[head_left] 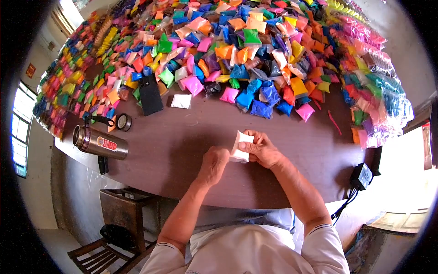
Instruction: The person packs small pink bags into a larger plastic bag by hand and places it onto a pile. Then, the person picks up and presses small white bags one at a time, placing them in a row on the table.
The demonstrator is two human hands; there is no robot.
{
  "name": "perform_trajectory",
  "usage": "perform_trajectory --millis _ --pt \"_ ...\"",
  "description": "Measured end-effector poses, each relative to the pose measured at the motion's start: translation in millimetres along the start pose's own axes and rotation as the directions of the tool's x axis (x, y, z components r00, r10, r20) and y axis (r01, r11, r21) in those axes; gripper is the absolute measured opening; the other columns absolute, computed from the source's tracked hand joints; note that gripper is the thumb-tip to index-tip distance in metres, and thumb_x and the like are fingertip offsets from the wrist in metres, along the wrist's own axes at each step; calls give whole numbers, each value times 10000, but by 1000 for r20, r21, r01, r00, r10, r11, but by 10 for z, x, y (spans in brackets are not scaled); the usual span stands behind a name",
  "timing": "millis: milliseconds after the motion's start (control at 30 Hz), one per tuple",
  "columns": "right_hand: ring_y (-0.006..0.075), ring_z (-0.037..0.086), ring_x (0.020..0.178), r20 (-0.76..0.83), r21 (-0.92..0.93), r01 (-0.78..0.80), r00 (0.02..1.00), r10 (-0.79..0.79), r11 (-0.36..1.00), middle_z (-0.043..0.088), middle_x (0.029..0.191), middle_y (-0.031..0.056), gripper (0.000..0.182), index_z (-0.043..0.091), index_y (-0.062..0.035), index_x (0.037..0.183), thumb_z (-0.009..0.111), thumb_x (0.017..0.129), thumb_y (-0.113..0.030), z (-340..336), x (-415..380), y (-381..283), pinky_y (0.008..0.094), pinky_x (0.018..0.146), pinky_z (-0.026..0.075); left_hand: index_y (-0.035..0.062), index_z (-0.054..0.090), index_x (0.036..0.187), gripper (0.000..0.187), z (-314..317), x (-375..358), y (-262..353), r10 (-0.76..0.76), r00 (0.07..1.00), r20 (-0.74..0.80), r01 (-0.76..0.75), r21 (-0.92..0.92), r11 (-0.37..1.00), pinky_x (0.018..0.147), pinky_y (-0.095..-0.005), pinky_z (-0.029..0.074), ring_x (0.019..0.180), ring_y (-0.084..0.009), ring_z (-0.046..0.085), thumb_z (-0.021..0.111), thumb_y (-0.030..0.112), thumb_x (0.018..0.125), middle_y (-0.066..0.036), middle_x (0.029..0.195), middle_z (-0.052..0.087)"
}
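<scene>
A small white packet (241, 147) in clear film is held up over the brown table (169, 137). My right hand (262, 150) grips it, thumb across its front and fingers behind. At its lower left edge, my left hand (215, 163) is curled closed against or right beside the film; what lies inside those fingers is hidden. Another white packet (181, 101) lies flat on the table, farther off to the left. Past my hands, blue packets (262, 109) and a pink packet (305, 112) mark the near edge of a big colourful pile.
To the left are a steel flask (101, 142), its lid (123, 122) and a black phone (150, 95). Clear bags of packets (376, 100) are heaped at the right. A black box with cables (361, 176) sits by the right edge. A wooden chair (123, 214) stands lower left.
</scene>
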State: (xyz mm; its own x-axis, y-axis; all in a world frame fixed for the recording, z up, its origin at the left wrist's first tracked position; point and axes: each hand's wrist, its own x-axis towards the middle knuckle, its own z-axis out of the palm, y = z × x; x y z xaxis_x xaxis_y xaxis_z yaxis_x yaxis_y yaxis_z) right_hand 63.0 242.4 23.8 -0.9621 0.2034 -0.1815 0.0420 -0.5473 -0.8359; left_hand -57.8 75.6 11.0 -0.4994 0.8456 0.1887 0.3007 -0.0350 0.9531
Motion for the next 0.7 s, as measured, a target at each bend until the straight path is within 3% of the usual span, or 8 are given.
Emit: perform_trajectory --millis 67,267,333,400,500,533,600,700 --pt "51 502 573 -84 -63 28 996 -33 998 640 784 -11 181 622 -59 950 728 897 -196 62 19 12 195 472 339 12 623 841 562 -37 28 -14 37 997 64 -39 37 999 646 -370 450 673 -290 581 405 502 1007 -142 734 595" --pt "46 523 581 -20 -259 129 990 -139 957 616 734 -18 204 638 -45 926 722 905 -229 157 -10 20 200 489 377 25 660 945 516 9 43 147 98 992 85 -109 128 986 680 -324 454 691 -235 588 442 490 997 -113 769 626" --pt "60 544 664 6 -268 91 996 -93 959 645 788 1 228 660 -25 980 689 931 -246 121 -26 -12 218 580 434 14 658 974 483 -13 -30 46 -128 991 39 134 -212 968 701 -316 458 757 -176 601 452 449 1008 -87 786 642" --pt "59 545 686 -27 -9 98 995 -98 995 652 831 16 368 646 -10 1093 656 946 -347 135 -22 -46 220 583 439 0 660 998 465 -105 -25 5 -208 974 85 219 -136 966 745 -327 467 825 -168 601 453 415 1018 -80 835 659" --pt "71 566 717 13 -119 80 997 -79 990 664 872 30 458 628 6 1152 641 943 -402 86 6 -13 223 591 446 -8 656 997 461 -29 -2 95 -87 996 30 87 20 996 767 -377 477 834 -298 633 428 392 1026 -160 898 676" --pt "76 572 718 0 -221 70 997 -72 973 666 867 29 439 639 6 1131 654 938 -388 101 5 -26 224 594 448 -8 656 997 461 -24 0 69 -86 996 30 86 21 996 767 -377 477 834 -298 633 428 392 1026 -160 898 676" --pt "79 574 705 14 -327 69 998 -69 943 668 840 27 364 658 12 1082 676 933 -320 156 -13 -60 226 590 449 2 618 929 522 -4 12 21 9 1000 10 -10 69 998 655 -319 454 749 -156 560 415 472 1030 -62 780 592" --pt "60 560 677 -6 -287 130 991 -137 949 645 778 1 271 682 -9 1037 690 927 -256 199 -25 -23 218 559 433 -4 625 931 506 -10 45 95 62 993 96 -73 116 991 661 -335 464 740 -168 564 421 448 1034 -84 785 598"
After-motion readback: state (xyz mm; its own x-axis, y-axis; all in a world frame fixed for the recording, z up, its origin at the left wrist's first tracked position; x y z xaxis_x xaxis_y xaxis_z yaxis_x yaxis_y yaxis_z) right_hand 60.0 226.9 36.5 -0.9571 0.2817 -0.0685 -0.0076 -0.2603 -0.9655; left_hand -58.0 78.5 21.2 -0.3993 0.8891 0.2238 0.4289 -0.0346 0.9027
